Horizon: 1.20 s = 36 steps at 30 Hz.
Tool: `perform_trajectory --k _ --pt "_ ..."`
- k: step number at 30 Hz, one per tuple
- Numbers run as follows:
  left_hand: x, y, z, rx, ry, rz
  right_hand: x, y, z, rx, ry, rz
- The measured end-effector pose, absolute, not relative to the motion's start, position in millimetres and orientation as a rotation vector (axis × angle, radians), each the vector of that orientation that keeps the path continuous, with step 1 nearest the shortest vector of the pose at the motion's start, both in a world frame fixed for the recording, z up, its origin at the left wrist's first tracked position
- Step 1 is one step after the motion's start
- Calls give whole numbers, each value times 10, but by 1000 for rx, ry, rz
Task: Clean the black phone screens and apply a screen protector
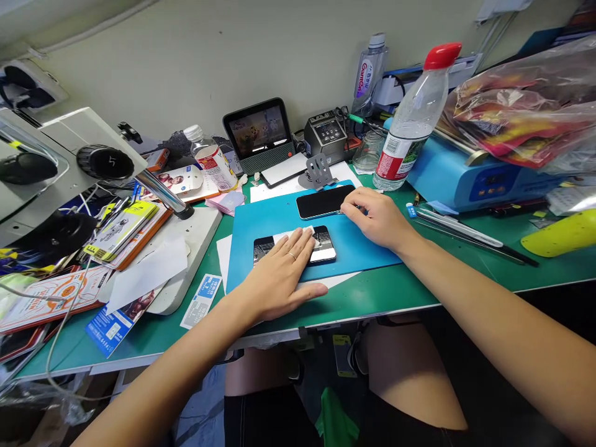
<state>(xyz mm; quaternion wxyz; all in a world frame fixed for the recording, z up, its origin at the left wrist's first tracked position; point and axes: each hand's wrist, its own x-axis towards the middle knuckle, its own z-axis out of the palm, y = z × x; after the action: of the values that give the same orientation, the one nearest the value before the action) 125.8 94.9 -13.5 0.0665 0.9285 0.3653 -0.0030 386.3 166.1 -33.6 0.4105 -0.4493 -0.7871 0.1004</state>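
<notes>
- Green desk [382, 292] runs along a pale wall [186, 62]; its front edge passes above my legs [410, 366], leaving only a narrow strip before the blue mat [254, 217].
- White paper [224, 251] peeks out from under the mat, and bare room lies on the mat to the right of the nearer phone [325, 243].
- That phone lies close to the mat's front edge; my left hand [286, 267] is flat over it, fingers straight, thumb stretched out to the right, resting on a white wipe [280, 236].
- Behind it on the mat lies the farther phone [321, 202], dark-faced; my right hand [372, 214] is curled at its right end, fingertips hidden, so I cannot tell whether it grips anything.
- Tweezers [459, 230] on the right, a red-capped bottle [405, 139] behind my right hand and a white base [190, 273] on the left hem in the mat.
- Under my left hand, the nearer phone's middle and much of the wipe are covered.
- Cut off by the picture's edges: a white equipment arm [63, 133] at left, a yellow object [561, 233] and a plastic bag [526, 105] at right; the bag's contents are hard to make out.
</notes>
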Motion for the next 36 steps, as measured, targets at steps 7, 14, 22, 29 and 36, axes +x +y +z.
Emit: perform_trajectory --k 7,14,22,29,36 --pt "1270 898 -131 2796 1111 -32 3868 1660 -345 -1132 -1976 256" --pt "1238 863 -139 2806 1108 -50 3874 1659 -349 -1129 -1977 248" --pt "1158 868 -53 2853 1022 -87 3877 1662 -352 -1120 -1987 247" --pt "1128 877 -60 2854 951 -25 3888 1661 -367 -1108 -1986 237" --pt "1175 848 -96 2825 885 -35 3889 1681 -389 -1087 -1991 218"
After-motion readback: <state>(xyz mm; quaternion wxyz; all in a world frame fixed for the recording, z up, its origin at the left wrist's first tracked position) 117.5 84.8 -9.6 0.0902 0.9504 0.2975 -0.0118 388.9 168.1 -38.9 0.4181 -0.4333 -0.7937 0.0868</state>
